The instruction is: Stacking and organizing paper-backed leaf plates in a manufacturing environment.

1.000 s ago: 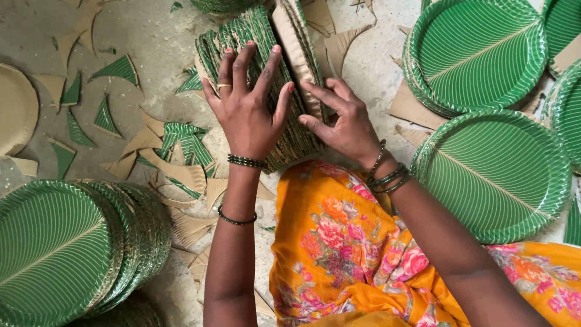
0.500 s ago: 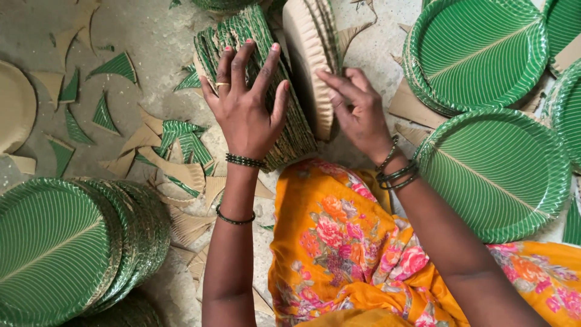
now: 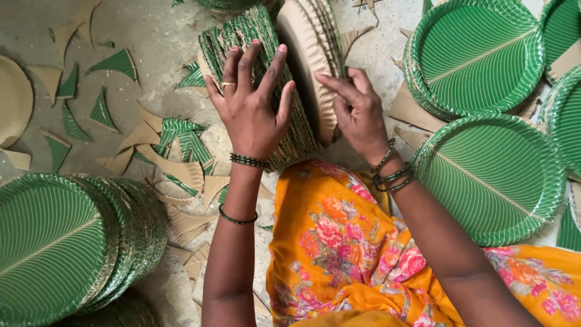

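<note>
Your left hand [image 3: 251, 103] lies flat, fingers spread open, palm down on a stack of green paper plates [image 3: 242, 48] that stands on its edge in front of your knees. The hand grips nothing; it only presses on the plate rims. A ring sits on 1 finger and 2 dark bangles circle that forearm.

Your right hand [image 3: 357, 112] is just beside it, fingers loosely curled and reaching toward a second bundle of plates [image 3: 308, 48], tilted with tan undersides facing you. The fingertips touch or nearly touch the nearest tan plate; you cannot tell whether they pinch its rim. A narrow dark gap separates this bundle from the stack under your left hand.

An orange floral cloth [image 3: 339, 254] covers your lap below both wrists.

At lower left a slanted pile of leaf-patterned plates [image 3: 54, 242] rests on the floor, well apart from your hands. At the right, 2 more piles lie face up, 1 at upper right [image 3: 478, 54] and 1 beside your right forearm [image 3: 496, 175]. Green and tan paper scraps [image 3: 175, 145] litter the grey floor [image 3: 151, 36] between the left pile and the stack you hold down.
</note>
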